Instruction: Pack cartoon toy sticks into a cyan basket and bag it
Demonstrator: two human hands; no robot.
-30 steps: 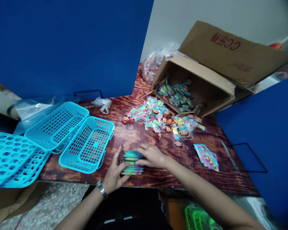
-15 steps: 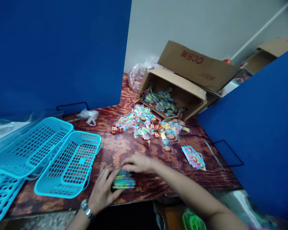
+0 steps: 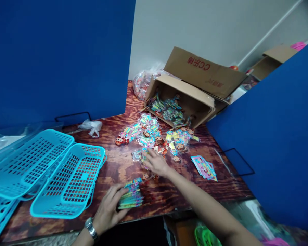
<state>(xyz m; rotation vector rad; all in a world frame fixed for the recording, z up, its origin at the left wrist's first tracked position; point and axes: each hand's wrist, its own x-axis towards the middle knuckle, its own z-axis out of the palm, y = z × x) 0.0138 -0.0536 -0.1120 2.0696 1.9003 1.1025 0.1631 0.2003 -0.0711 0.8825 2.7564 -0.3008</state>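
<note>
My left hand (image 3: 108,207), wearing a metal wristwatch, curls round the left side of a row of small yellow-and-blue packets (image 3: 131,196) on the table near its front edge. Farther in, my right hand (image 3: 158,163) lies with its fingers stretched over the near edge of a heap of clear-wrapped packets (image 3: 148,131) printed with cartoon heads. Under those fingers are a few wrapped packets, partly hidden. Between the two hands, a couple of cartoon heads (image 3: 147,176) show at the end of the row.
On the left stand light blue plastic baskets (image 3: 68,215). An open cardboard box (image 3: 184,87) lies tipped on its side, packets spilling from it. Printed cards (image 3: 204,167) lie to the right. Blue panels (image 3: 56,58) flank the wooden table (image 3: 113,164); a crumpled white bag (image 3: 92,126) sits by one.
My right hand has moved away from the row, forward onto the heap's near edge. My left hand stays at the row, which shows more fully. The whole view has shifted slightly.
</note>
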